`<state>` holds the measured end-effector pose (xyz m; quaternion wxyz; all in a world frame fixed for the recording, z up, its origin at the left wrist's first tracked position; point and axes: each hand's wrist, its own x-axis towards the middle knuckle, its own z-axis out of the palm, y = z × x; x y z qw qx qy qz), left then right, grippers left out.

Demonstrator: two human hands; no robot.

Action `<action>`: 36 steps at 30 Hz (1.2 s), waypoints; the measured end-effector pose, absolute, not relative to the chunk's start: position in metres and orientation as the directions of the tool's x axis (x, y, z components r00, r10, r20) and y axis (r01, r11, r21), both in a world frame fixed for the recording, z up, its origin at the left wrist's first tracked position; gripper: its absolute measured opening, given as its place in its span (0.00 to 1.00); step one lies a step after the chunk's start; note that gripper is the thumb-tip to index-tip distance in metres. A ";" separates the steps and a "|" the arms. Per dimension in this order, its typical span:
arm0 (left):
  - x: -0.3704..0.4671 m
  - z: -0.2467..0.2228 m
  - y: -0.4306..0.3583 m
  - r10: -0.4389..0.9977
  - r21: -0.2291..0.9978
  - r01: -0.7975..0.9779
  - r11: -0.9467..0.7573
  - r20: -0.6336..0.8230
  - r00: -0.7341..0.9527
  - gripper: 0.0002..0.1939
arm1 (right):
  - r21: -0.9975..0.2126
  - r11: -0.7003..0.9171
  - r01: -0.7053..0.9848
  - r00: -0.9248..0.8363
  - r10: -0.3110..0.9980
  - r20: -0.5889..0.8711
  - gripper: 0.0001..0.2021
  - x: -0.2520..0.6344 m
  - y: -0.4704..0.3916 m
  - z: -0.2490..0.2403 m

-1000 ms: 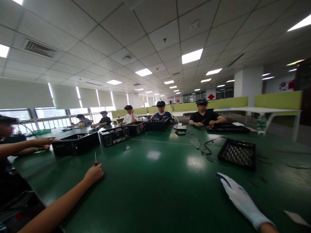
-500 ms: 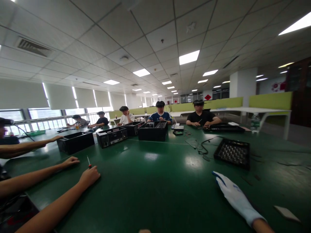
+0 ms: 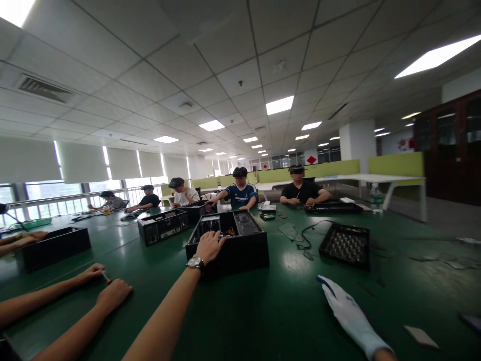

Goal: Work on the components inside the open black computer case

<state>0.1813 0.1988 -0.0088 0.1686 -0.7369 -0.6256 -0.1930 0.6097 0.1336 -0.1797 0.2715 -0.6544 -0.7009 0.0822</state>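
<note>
A dark green tabletop (image 3: 263, 311) fills the lower frame. On it sit an open black computer case (image 3: 233, 240) at centre, another case (image 3: 162, 226) to its left, a black tray (image 3: 345, 244) at right, and loose cables (image 3: 304, 235) between.

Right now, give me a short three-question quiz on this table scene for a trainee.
1. True or false: the left hand touches the rim of the open black computer case.
2. What covers the right hand, which lies flat on the green table?
3. Which lies to the right of the case: A, a black perforated tray; B, a red toolbox; C, a laptop?
Key: 1 true; 2 a white glove; 3 A.
</note>
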 end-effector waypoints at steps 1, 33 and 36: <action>0.181 -0.011 0.204 0.874 -0.011 0.990 -0.144 0.467 0.132 0.19 | -0.485 0.135 0.864 0.014 0.957 0.291 0.33 0.611 0.136 -0.182; 0.177 -0.028 0.062 0.821 -0.032 0.853 -0.521 -0.291 0.491 0.49 | -0.020 0.863 0.505 -0.863 0.505 -0.005 0.23 0.406 0.042 0.041; 0.184 -0.043 0.065 0.825 -0.064 0.862 -0.502 -0.335 0.456 0.52 | 0.312 0.823 0.475 -0.821 0.542 -0.179 0.20 0.375 0.054 0.022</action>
